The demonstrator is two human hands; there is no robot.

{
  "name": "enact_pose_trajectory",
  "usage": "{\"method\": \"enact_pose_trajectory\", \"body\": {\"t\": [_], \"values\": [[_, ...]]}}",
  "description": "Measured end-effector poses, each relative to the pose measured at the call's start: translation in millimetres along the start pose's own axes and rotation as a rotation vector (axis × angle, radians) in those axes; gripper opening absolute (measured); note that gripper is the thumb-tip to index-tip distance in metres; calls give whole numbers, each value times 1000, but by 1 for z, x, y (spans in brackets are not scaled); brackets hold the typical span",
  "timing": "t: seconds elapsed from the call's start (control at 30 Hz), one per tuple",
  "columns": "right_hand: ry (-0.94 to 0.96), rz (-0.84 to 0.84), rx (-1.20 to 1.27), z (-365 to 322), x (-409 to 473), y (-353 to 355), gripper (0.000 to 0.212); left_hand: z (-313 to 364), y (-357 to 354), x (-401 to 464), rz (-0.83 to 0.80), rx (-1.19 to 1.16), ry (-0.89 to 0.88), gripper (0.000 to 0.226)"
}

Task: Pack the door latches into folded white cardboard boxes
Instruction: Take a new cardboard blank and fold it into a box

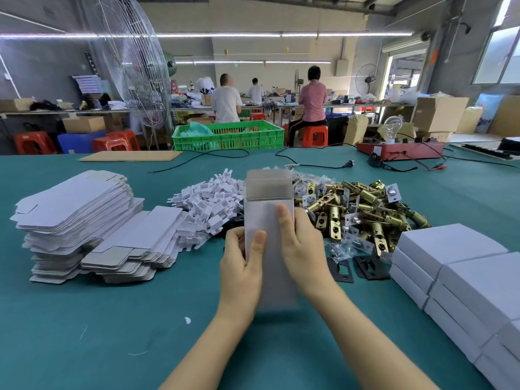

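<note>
Left grip [244, 258] and right grip [299, 243] both pinching white box [268, 220], holding it upright above tabletop [112, 319], far flap standing open; brass latches [363, 209] lying heaped just behind.

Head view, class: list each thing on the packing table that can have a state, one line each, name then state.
White box: upright, held up in both hands, top end open.
Left hand: gripping the box.
Right hand: gripping the box.
Flat box blanks: unfolded, stacked.
Door latches: loose pile, unpacked.
White inserts: loose heap.
Finished boxes: closed, stacked.
Light bulb: unlit.
</note>
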State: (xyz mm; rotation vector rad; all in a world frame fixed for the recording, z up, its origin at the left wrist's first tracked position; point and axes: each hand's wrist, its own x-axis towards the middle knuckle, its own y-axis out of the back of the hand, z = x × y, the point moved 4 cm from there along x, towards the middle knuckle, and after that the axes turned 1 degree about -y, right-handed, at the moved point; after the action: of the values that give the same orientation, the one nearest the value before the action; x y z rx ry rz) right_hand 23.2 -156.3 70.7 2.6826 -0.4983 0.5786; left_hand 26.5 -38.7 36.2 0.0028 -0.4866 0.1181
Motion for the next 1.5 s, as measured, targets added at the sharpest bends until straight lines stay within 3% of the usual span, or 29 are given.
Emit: {"method": "enact_pose_trajectory", "body": {"t": [0.13,0.33,0.53,0.7,0.93,1.27,1.5], "values": [[48,104,14,8,-6,-1,39,-2,0,0,-5,40,-53,35],[106,77,41,3,-3,1,34,0,1,2,-24,23,-89,29],[125,308,97,-4,-11,-2,25,3,-5,-3,-75,6,-124,62],[179,361,78,1,-12,2,23,10,-6,0,-119,107,-146,40],[285,362,72,1,-11,1,54,22,-5,7,-204,86,-241,54],[229,365,93,3,-10,6,32,22,-5,11,-371,76,-179,36],[311,371,147,-6,-9,6,15,28,2,18,-408,-68,-106,25]]}}
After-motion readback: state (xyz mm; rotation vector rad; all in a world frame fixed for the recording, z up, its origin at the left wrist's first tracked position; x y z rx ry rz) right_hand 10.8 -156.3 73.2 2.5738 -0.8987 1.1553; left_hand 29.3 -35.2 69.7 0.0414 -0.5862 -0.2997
